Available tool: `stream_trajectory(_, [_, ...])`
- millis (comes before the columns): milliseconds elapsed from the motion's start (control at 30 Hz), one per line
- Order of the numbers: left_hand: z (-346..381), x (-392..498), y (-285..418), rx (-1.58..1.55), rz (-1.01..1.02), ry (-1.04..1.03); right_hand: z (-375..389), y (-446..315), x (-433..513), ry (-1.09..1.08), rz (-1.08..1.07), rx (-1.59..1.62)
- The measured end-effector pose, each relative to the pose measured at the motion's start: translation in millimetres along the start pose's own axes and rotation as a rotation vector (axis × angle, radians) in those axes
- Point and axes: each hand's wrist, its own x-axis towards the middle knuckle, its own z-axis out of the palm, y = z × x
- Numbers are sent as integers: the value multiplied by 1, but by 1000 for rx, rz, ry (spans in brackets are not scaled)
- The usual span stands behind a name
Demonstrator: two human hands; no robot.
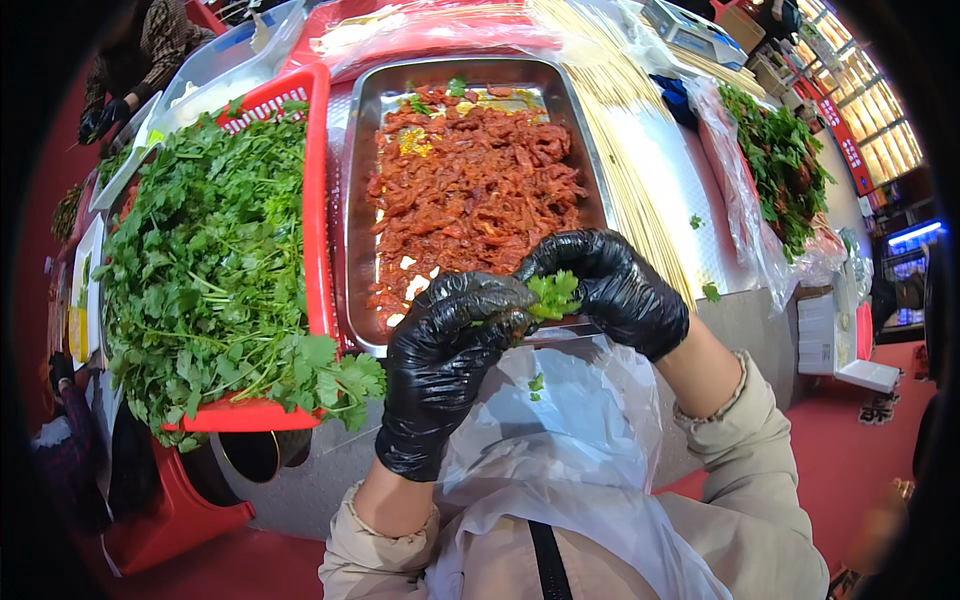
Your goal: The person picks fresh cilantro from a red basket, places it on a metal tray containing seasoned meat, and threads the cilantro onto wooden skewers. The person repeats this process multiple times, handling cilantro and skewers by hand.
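Note:
My left hand [455,360], in a black disposable glove, is closed on a small bunch of cilantro [553,295]. Its leaves stick out to the right between the hands. My right hand [611,289], gloved alike, pinches at the same bunch, its fingertips meeting those of the left. Both hands are over the near edge of a steel tray [360,202] holding red marinated meat strips [480,187]. Left of the tray, a red plastic basket [319,187] is heaped with cilantro [217,247]. Bamboo skewers [637,180] lie along the tray's right side.
A clear plastic bag [555,420] hangs at the table's near edge, over my front. More greens [780,165] rest on plastic wrapping at right. Red plastic-covered goods [420,34] lie behind the tray. Gloved co-workers' hands [112,118] are at far left, and a red stool [180,517] stands below.

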Motion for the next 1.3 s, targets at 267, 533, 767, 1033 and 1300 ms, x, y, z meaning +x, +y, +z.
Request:
stream_trajectory(267, [12,-5,5,235,-14,-17,-26,-13,8,-296,18,-119])
stream_trajectory(533, [20,-4,1,-151,-230,108,-15,-21,3,-183,-276,-627])
stream_trajectory(767, [20,0,-1,-288,-419,130,-15,-17,8,-157,-404,-673])
stream_trajectory(1033, [14,-2,-2,-300,-541,100,-11,-21,9,-175,-408,-702])
stream_trajectory(1300, [14,-5,-1,-309,-513,170,0,-22,5,-129,-626,-905])
